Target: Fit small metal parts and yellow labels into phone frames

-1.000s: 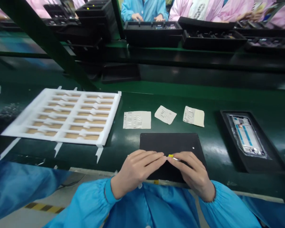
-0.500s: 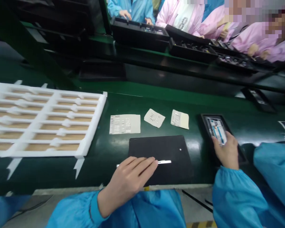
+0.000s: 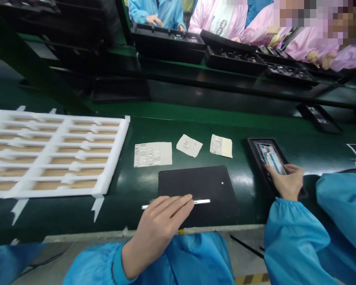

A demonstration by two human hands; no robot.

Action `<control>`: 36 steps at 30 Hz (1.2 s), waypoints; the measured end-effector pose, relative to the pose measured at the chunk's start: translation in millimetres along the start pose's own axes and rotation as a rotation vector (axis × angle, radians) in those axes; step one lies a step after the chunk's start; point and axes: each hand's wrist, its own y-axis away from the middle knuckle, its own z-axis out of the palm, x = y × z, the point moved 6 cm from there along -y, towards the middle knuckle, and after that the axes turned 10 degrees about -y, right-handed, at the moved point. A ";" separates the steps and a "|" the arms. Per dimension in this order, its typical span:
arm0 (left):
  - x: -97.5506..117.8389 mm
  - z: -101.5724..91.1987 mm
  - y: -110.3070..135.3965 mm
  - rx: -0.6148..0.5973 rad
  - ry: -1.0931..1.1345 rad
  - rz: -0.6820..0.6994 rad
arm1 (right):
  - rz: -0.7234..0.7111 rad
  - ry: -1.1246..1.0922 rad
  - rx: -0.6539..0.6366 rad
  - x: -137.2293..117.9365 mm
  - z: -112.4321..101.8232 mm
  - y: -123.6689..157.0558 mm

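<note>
My left hand (image 3: 166, 221) is closed over a slim white bar (image 3: 202, 201), whose two ends stick out on either side of the fingers. Beneath it lies a black mat (image 3: 195, 182) with a small white dot near its right side. Off to the right, my right hand (image 3: 287, 183) has its thumb and fingers around the lower part of an opened phone body (image 3: 271, 157) with blue strips. That phone body lies in a black tray (image 3: 252, 152); my palm hides its near end.
White foam rack (image 3: 115, 158) stands at left. Behind the mat lie a sheet with rows of small strips (image 3: 153, 154) and two smaller sheets (image 3: 189, 145) (image 3: 221, 146). A co-worker's blue sleeve (image 3: 341, 198) is close on the right. Black bins (image 3: 169, 43) and people line the far side.
My right hand has shifted slightly toward the near end of the phone body, uncovering more of it. My left hand keeps its grip on the white bar. The view has shifted a little.
</note>
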 end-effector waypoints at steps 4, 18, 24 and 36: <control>-0.4 0.2 1.9 -0.014 0.039 0.039 | -0.145 -0.256 0.069 -22.6 -20.7 28.3; 0.4 1.1 2.3 -0.031 -0.050 0.105 | -0.504 -0.152 -0.402 -53.1 2.7 132.7; 4.2 -1.4 -2.8 -0.029 -0.112 0.132 | -0.534 0.220 -0.129 1.0 -12.9 79.3; -51.4 13.5 -8.6 -0.144 0.180 -0.129 | -0.785 -0.099 -0.077 -162.1 40.1 52.4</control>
